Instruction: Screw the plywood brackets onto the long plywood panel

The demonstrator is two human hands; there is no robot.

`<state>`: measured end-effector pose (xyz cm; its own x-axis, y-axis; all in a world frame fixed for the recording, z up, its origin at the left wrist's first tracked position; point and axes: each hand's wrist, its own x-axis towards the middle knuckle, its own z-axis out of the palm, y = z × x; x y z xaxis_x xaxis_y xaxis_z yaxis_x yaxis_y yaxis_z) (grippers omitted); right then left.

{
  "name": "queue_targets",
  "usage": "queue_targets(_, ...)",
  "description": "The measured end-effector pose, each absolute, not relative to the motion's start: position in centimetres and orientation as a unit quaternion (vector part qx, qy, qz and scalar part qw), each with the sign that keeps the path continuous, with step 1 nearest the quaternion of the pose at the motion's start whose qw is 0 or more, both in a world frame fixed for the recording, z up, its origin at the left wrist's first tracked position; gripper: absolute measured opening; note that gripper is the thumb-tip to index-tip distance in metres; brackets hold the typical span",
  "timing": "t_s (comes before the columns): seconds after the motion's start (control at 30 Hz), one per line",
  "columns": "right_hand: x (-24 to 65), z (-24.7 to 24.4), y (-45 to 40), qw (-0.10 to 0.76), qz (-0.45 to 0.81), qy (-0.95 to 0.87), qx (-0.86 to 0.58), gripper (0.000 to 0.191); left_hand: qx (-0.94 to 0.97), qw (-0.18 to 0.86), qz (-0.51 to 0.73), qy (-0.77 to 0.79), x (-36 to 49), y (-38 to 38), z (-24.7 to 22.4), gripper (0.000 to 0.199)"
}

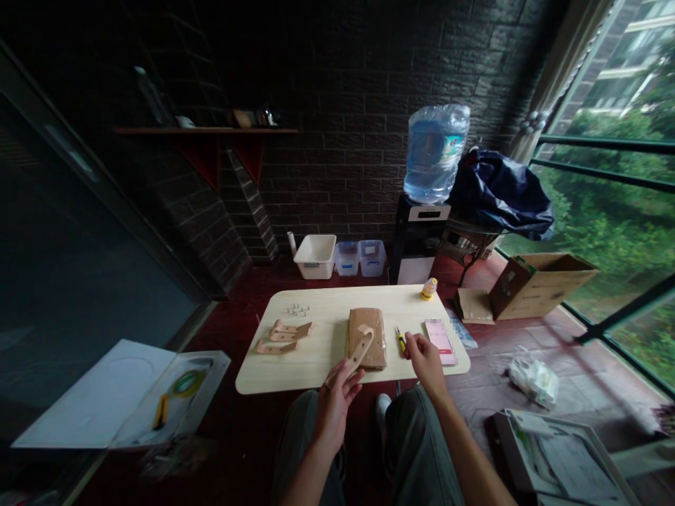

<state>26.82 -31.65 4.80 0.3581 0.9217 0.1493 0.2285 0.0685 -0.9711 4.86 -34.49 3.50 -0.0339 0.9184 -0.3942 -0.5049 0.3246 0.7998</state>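
Observation:
My left hand (340, 400) is closed around the lower end of a tan curved wooden strip (361, 349) with holes in it. The strip's bent tip points up and away, over a flat cardboard package (375, 320) on the table. My right hand (422, 355) has its fingers pinched together above the table; whatever they hold is too small to make out. Just left of those fingers lies a yellow and black screwdriver (401, 340). Several similar curved wooden strips (285, 337) rest at the table's left, with small metal hooks (298, 309) behind them.
On the pale table (316, 376) are a phone (439, 337) with a pink screen and a small yellow-based container (429, 289). Plastic bins (316, 258) and a water dispenser (422, 232) stand behind. An open case (179, 393) is at left, a cardboard box (538, 284) at right.

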Motion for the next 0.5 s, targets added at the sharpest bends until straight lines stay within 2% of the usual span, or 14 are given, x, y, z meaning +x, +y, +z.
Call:
queue_targets(0.17,26.7,7.6,-25.0,0.593,0.290,-0.505,-0.556,0.043,0.221,0.659,0.541,0.472,4.5,-33.1,3.6,0.046)
queue_targets(0.2,26.1,7.7,-24.0,0.590,0.318,-0.523,-0.526,0.047,0.221,0.655,0.545,0.474,4.5,-32.9,3.6,0.047)
queue_targets(0.27,24.7,7.1,-23.4,0.570,0.377,-0.537,-0.495,0.067,0.220,0.642,0.554,0.483,4.7,-32.4,3.7,0.049)
queue_targets(0.33,22.9,5.8,-24.2,0.539,0.446,-0.521,-0.489,0.075,0.222,0.626,0.563,0.491,5.1,-32.0,3.6,0.050)
queue_targets(0.5,19.7,2.5,-29.1,0.480,0.576,-0.488,-0.447,0.056,0.291,0.612,0.542,0.497,6.6,-31.9,3.0,0.055)
